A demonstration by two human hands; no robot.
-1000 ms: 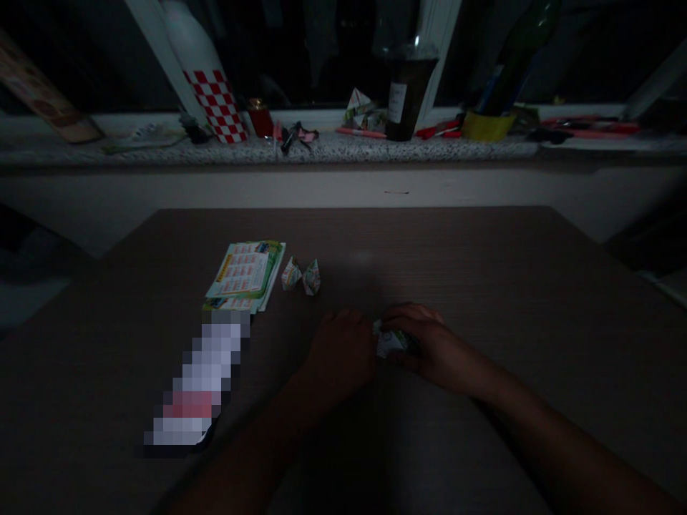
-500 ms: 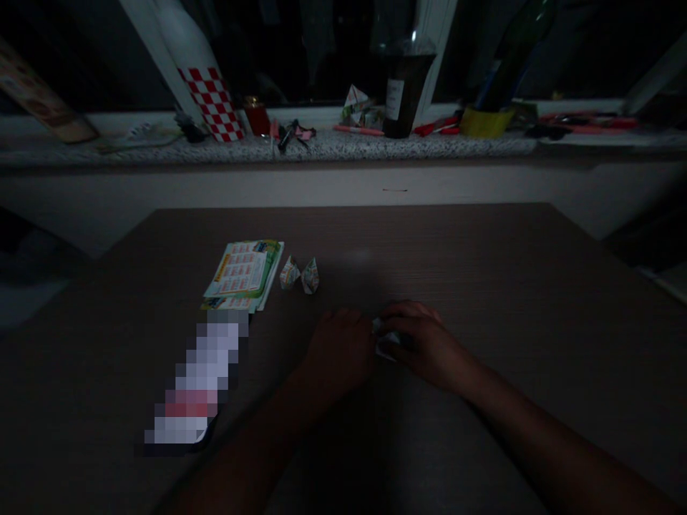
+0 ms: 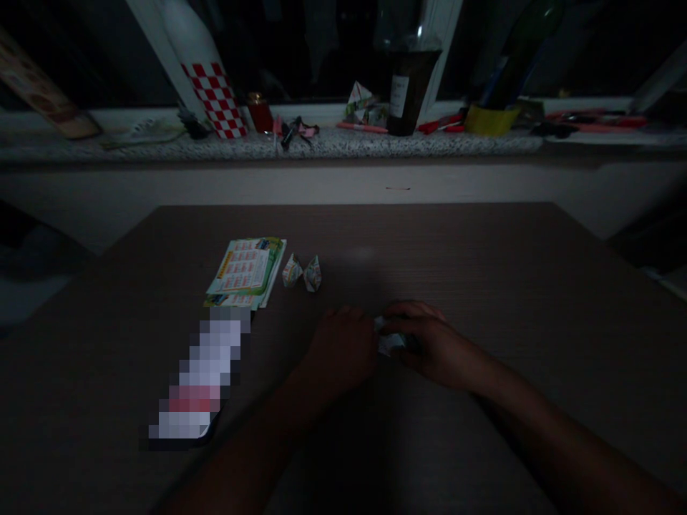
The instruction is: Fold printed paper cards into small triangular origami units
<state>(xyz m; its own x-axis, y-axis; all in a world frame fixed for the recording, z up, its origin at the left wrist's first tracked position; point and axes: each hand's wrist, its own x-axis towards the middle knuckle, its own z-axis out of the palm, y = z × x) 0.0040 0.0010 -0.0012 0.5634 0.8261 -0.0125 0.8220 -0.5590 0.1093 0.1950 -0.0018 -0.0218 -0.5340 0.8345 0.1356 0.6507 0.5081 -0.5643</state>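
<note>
Between my two hands, on the table, is a small piece of folded paper (image 3: 391, 345), partly hidden by fingers. My left hand (image 3: 346, 347) is closed at the paper's left side, its fingertips out of sight. From the right, my right hand (image 3: 426, 340) curls its fingers over the paper and pinches it. Farther back and to the left stand two small folded paper pieces (image 3: 301, 273), pointed at the top and printed in several colours. Beside them lies a stack of printed calendar cards (image 3: 244, 273) with green edges.
A phone (image 3: 201, 379) with a blurred screen lies left of my left arm on the dark wooden table (image 3: 456, 250). Behind, a stone windowsill (image 3: 333, 145) holds a checkered bottle (image 3: 215, 96), a dark labelled container (image 3: 411, 89), a green bottle (image 3: 526, 54) and pens.
My right hand has shifted slightly, and a little more of the folded paper shows beneath its fingers. My left hand stays at the paper. The whole view has moved a little.
</note>
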